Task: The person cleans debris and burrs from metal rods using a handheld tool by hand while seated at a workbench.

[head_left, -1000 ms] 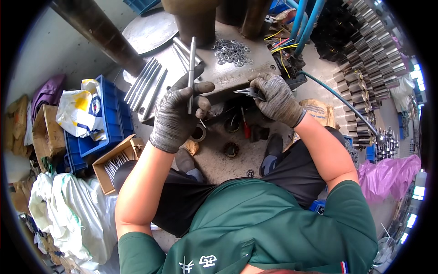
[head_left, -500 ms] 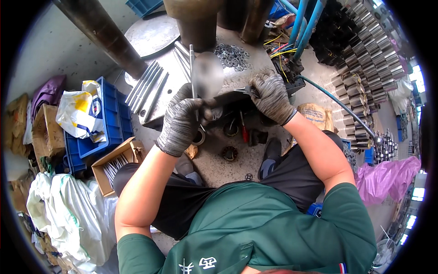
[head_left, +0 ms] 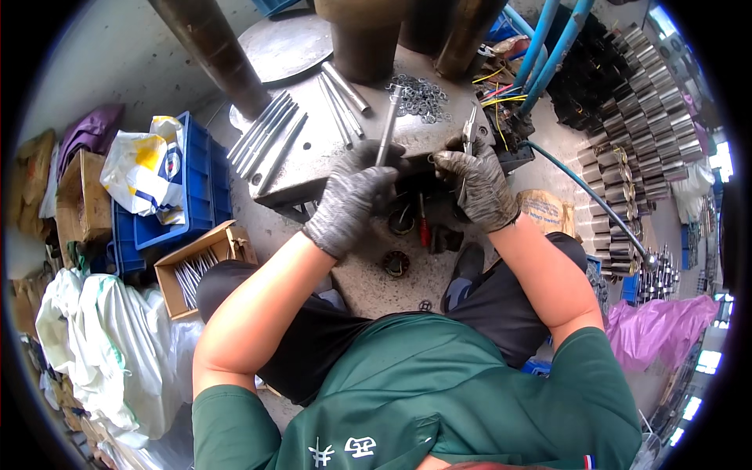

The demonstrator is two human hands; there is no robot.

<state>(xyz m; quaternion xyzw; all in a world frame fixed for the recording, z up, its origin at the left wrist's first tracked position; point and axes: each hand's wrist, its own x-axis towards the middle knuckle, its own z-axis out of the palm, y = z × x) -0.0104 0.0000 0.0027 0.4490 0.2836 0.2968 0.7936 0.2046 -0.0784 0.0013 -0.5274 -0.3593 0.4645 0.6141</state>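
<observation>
My gloved left hand [head_left: 352, 188] is closed around a slim metal rod [head_left: 390, 117], which stands up at a slight tilt over the workbench's front edge. To its right, my gloved right hand [head_left: 479, 184] grips a pair of pliers [head_left: 470, 129], their slim jaws pointing away from me. The rod and the pliers are apart. Beyond the rod, on the metal workbench [head_left: 313, 160], lies a pile of small metal rings [head_left: 421, 100]. Several more rods [head_left: 266, 137] rest in a row at the bench's left end, and a few others [head_left: 342, 98] lie behind my left hand.
Thick dark columns [head_left: 360, 47] rise at the back of the bench, by a round plate [head_left: 286, 47]. Blue pipes [head_left: 540, 55] and wires stand at the right. Left are a blue crate [head_left: 184, 200] and a carton of thin metal parts [head_left: 168, 274]. Stacked metal cylinders [head_left: 634, 102] fill the far right.
My left hand has moved right with the rod, which now leans right. The pliers have swung from pointing left to pointing away from me. The view has shifted slightly.
</observation>
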